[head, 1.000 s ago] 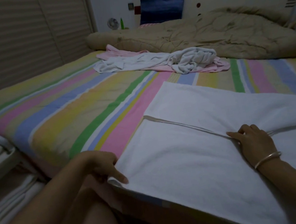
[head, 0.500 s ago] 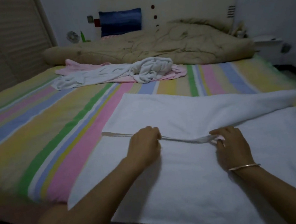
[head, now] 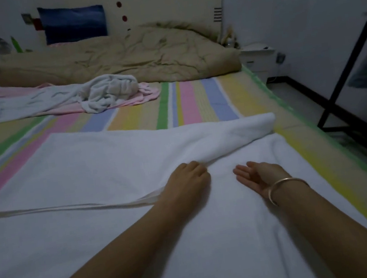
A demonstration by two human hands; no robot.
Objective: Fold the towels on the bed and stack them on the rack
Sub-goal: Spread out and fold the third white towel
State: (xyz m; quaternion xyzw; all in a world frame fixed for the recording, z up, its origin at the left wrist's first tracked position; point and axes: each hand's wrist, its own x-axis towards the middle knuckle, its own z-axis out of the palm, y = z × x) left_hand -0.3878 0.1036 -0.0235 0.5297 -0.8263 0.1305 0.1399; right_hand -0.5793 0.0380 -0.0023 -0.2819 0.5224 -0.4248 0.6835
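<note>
A large white towel (head: pixel 112 240) lies spread over the near part of the striped bed (head: pixel 195 99), its far half folded back toward me. My left hand (head: pixel 187 180) rests on the towel's folded hem with fingers curled over the edge. Just right of it, my right hand (head: pixel 258 175) lies flat and open on the towel, a bangle on the wrist. Farther back lie a crumpled white towel (head: pixel 108 91) and a pink towel (head: pixel 145 95) under it.
A tan quilt (head: pixel 141 57) is heaped along the headboard, with a blue pillow (head: pixel 73 22) behind it. A black metal rack frame (head: pixel 348 100) stands on the floor to the right of the bed. A small white bedside unit (head: pixel 258 56) sits in the corner.
My view has swung to the right. My left hand came from the towel's near left corner to the hem in the middle and slid right along it. My right hand let go of the hem and opened flat.
</note>
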